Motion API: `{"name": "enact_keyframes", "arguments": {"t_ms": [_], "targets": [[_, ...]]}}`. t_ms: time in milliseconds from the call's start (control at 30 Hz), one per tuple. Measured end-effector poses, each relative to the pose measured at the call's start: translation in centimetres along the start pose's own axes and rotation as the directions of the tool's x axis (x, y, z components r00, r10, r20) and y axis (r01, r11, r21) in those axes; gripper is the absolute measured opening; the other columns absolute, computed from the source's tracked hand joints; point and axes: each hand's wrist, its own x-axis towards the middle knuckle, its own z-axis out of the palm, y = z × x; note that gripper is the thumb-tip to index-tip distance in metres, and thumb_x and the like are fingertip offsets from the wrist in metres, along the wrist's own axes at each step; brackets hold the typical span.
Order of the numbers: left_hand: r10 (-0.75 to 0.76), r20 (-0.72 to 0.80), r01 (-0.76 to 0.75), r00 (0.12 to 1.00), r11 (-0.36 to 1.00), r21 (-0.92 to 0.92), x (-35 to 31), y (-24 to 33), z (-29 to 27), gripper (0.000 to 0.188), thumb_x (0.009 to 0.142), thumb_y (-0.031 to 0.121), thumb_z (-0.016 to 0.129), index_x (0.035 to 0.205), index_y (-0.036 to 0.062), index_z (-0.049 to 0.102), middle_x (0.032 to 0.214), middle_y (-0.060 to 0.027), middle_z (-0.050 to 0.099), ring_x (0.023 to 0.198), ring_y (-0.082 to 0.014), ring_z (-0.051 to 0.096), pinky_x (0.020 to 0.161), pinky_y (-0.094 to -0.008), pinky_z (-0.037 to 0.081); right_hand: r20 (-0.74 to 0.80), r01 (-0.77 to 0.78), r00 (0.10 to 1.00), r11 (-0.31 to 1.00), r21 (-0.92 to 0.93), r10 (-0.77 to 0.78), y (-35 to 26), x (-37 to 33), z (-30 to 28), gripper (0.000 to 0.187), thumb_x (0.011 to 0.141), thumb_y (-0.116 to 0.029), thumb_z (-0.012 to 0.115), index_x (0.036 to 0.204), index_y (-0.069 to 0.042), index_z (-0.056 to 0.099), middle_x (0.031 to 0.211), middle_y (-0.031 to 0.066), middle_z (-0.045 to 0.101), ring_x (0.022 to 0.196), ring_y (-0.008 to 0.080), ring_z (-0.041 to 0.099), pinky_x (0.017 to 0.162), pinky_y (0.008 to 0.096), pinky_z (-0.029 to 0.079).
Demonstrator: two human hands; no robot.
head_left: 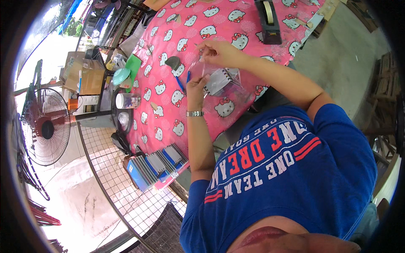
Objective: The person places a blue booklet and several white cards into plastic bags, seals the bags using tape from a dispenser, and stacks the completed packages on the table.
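A small spiral notebook (218, 82) with a pale cover lies inside a clear plastic bag (238, 91) on the near part of the table. My left hand (197, 86), wearing a metal watch, is closed on the bag's left side beside the notebook. Above it, my right hand (220, 54) pinches the upper end of the bag, its fingertips bent together. Just left of my hands are two blue pens, one pen (180, 84) longer in view than the other pen (188, 76). A dark grey lump-like item (172, 63) sits beyond them.
A pink patterned cloth (168, 99) covers the table. A black tape dispenser (271, 31) stands at the far right. Rows of spiral notebooks (156, 166) lie at the left near edge. A lidded tub (126, 100), a cardboard box (92, 78) and a fan (46, 126) are on the left.
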Motion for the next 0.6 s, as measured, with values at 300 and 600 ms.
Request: {"name": "enact_keyframes", "arguments": {"t_ms": [300,600], "targets": [[0.541,0.219,-0.511,0.812,0.478,0.715,-5.4,3.3,2.2,0.036,0.074,0.010,0.075,0.107,0.0007,0.065,0.111,-0.0111,0.064,0.100,-0.0219,0.061,0.085,-0.0312,0.049,0.318,0.139,0.945,0.976,-0.169,-0.080,0.2,-5.5,-1.2,0.078,0.075,-0.022,0.076,0.141,-0.012,0.036,0.104,0.0104,0.064,0.102,0.0269,0.060,0.089,0.0391,0.045],[0.505,0.051,-0.429,0.862,0.671,0.605,-4.4,0.7,2.2,0.023,0.068,0.005,0.077,0.089,-0.0013,0.070,0.110,-0.0100,0.060,0.105,-0.0212,0.056,0.090,-0.0323,0.045,0.131,0.126,0.985,0.984,-0.127,-0.110,1.2,-5.5,0.9,0.072,0.069,-0.010,0.071,0.136,-0.010,0.043,0.085,0.0056,0.061,0.081,0.0216,0.060,0.078,0.0348,0.048]]}}
